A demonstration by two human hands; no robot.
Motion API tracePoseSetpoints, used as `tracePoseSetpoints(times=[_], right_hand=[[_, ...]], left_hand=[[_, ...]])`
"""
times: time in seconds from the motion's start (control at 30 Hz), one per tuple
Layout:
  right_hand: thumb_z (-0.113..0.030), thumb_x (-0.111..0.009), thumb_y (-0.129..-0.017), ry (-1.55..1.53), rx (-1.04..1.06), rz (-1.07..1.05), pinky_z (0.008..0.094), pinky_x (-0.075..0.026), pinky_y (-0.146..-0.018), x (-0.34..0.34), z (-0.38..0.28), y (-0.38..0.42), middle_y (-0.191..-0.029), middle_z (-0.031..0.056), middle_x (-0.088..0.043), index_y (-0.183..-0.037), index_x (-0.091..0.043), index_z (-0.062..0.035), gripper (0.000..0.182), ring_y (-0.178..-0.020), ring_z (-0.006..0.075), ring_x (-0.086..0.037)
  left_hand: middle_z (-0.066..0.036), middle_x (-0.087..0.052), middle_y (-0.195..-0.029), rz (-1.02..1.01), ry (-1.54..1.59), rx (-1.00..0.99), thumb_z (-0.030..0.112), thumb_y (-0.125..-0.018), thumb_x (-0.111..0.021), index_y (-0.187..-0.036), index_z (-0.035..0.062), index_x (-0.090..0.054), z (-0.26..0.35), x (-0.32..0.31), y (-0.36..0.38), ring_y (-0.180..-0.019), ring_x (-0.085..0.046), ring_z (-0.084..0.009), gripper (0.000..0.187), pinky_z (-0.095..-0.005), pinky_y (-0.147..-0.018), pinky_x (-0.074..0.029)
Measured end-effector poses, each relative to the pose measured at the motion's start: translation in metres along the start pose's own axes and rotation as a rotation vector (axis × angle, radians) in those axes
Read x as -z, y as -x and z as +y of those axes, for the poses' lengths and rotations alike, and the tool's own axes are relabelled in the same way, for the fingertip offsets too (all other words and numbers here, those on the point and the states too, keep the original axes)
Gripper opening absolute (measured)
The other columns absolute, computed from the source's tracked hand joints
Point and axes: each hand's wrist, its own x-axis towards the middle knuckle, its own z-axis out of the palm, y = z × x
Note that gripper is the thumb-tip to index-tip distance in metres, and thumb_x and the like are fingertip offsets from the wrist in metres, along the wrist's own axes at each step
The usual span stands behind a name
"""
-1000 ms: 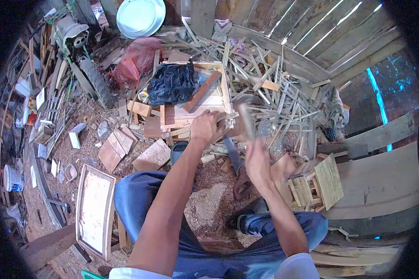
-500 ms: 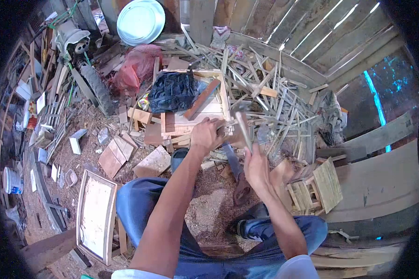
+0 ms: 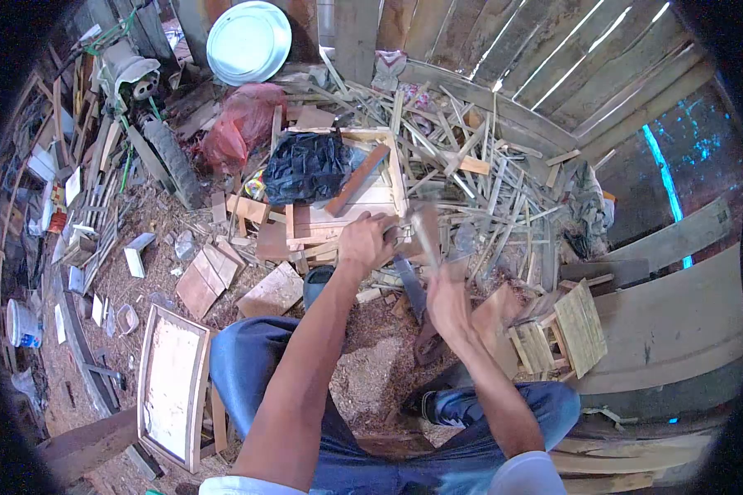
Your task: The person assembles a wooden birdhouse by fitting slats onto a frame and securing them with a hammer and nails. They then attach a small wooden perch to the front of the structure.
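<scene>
**Slatted plank walls [image 3: 437, 37] enclosed a sawdust-covered floor [image 3: 371, 363]**

Denim-clad knees [image 3: 252, 359] filled the bottom of the frame, with a white-faced panel [image 3: 173, 388] at lower left and a small slatted box [image 3: 580, 326] at lower right. Just right of center, the right hand [image 3: 448, 295] was wrapped fully around the handle of a hammer [image 3: 427, 239], its head a blur. The handle looked stiff and easy to grip, with the weight likely at the head and the best hold low on the shaft. A handsaw [image 3: 410, 285] lay just below, between the two hands. The left hand [image 3: 366, 241], fingers bent, rested at the near right corner of a wooden tray [image 3: 396, 177] at center; whether it pinched a separate piece could not be told. The tray appeared stiff but fairly light, its thin rails probably prone to splitting near the ends, and best held by a rail with fingers well clear of the hammer head. Inside lay a limp black plastic bag [image 3: 305, 169] and a brown wooden strip [image 3: 357, 181]. Beyond, loose sticks [image 3: 475, 165] spread toward the right, a red bag [image 3: 238, 128] sat at upper left, and a round pale basin [image 3: 249, 43] showed at the top.
</scene>
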Motion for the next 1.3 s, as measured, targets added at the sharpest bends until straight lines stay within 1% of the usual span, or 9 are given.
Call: tracePoseSetpoints(times=[0.03, 0.23, 0.33, 0.43, 0.57, 0.67, 1.03, 1.17, 1.3], right_hand=[[-0.015, -0.049, -0.095, 0.082, -0.027, -0.124, 0.0567, -0.043, -0.053, -0.004, 0.004, -0.001, -0.065, 0.0291, -0.057, -0.096, -0.046, 0.0028, 0.018, -0.066, 0.0501, -0.058], [-0.020, -0.049, -0.096, -0.032, -0.035, 0.045, 0.0554, -0.044, -0.053, 0.015, -0.017, 0.000, -0.065, 0.0293, -0.057, -0.097, -0.048, 0.0008, 0.021, -0.064, 0.0484, -0.059], [-0.019, -0.049, -0.096, 0.126, -0.013, -0.105, 0.0541, -0.042, -0.052, -0.002, -0.001, 0.002, -0.063, 0.0274, -0.057, -0.100, -0.046, 0.0009, 0.020, -0.063, 0.0485, -0.058], [-0.019, -0.050, -0.095, 0.019, 0.047, -0.062, 0.0574, -0.044, -0.050, -0.005, 0.006, -0.003, -0.062, 0.0301, -0.057, -0.109, -0.044, 0.0013, 0.025, -0.062, 0.0478, -0.060], [-0.020, -0.050, -0.096, -0.108, 0.080, 0.126, 0.0571, -0.043, -0.049, 0.004, -0.009, 0.005, -0.061, 0.0301, -0.057, -0.105, -0.044, 0.0015, 0.024, -0.061, 0.0483, -0.060], [-0.020, -0.049, -0.096, 0.083, -0.014, -0.094, 0.0562, -0.043, -0.049, -0.022, 0.021, 0.005, -0.061, 0.0305, -0.057, -0.101, -0.045, 0.0014, 0.023, -0.062, 0.0484, -0.059], [-0.020, -0.048, -0.097, -0.064, -0.003, 0.063, 0.0575, -0.043, -0.054, 0.075, -0.017, -0.003, -0.067, 0.0303, -0.058, -0.099, -0.046, 0.0008, 0.021, -0.066, 0.0507, -0.058], [-0.023, -0.047, -0.098, -0.079, -0.039, 0.112, 0.0555, -0.040, -0.060, 0.092, -0.010, 0.009, -0.072, 0.0297, -0.058, -0.099, -0.049, 0.0001, 0.024, -0.073, 0.0513, -0.056], [-0.024, -0.048, -0.097, -0.186, -0.098, 0.185, 0.0542, -0.041, -0.062, 0.102, -0.005, 0.008, -0.073, 0.0283, -0.058, -0.095, -0.051, 0.0002, 0.024, -0.074, 0.0504, -0.056]], left_hand=[[-0.005, -0.066, -0.111, -0.011, -0.021, 0.005, 0.031, -0.081, -0.063, -0.110, 0.0174, -0.067, -0.001, -0.003, 0.001, -0.099, -0.062, -0.0292, 0.032, -0.0417, -0.084, -0.053], [-0.005, -0.067, -0.103, -0.024, 0.018, 0.033, 0.027, -0.082, -0.060, -0.107, 0.0165, -0.067, 0.000, 0.002, 0.002, -0.097, -0.061, -0.0282, 0.029, -0.0419, -0.082, -0.053], [-0.006, -0.067, -0.106, 0.025, 0.000, -0.022, 0.031, -0.083, -0.061, -0.109, 0.0174, -0.067, -0.004, -0.005, -0.001, -0.097, -0.062, -0.0290, 0.029, -0.0430, -0.080, -0.054], [-0.006, -0.067, -0.107, 0.008, -0.003, -0.006, 0.030, -0.084, -0.060, -0.109, 0.0172, -0.067, 0.000, 0.004, 0.001, -0.099, -0.061, -0.0288, 0.029, -0.0424, -0.082, -0.053], [-0.006, -0.066, -0.111, -0.025, -0.012, -0.009, 0.030, -0.084, -0.059, -0.110, 0.0172, -0.067, -0.001, 0.001, 0.002, -0.102, -0.061, -0.0288, 0.030, -0.0415, -0.085, -0.053], [-0.005, -0.066, -0.113, -0.050, -0.014, 0.006, 0.031, -0.084, -0.059, -0.111, 0.0174, -0.067, 0.004, 0.007, 0.000, -0.103, -0.060, -0.0284, 0.031, -0.0413, -0.085, -0.053], [-0.010, -0.066, -0.104, 0.013, -0.072, -0.102, 0.027, -0.085, -0.058, -0.112, 0.0130, -0.064, -0.011, -0.005, -0.004, -0.100, -0.061, -0.0285, 0.031, -0.0424, -0.085, -0.051], [-0.012, -0.066, -0.098, 0.153, 0.054, -0.080, 0.017, -0.081, -0.060, -0.105, 0.0103, -0.065, -0.004, 0.009, -0.011, -0.096, -0.061, -0.0324, 0.026, -0.0423, -0.081, -0.050], [-0.015, -0.064, -0.107, 0.001, 0.352, -0.187, 0.012, -0.080, -0.060, -0.110, 0.0122, -0.065, 0.028, 0.042, -0.022, -0.094, -0.062, -0.0372, 0.030, -0.0422, -0.083, -0.050]])
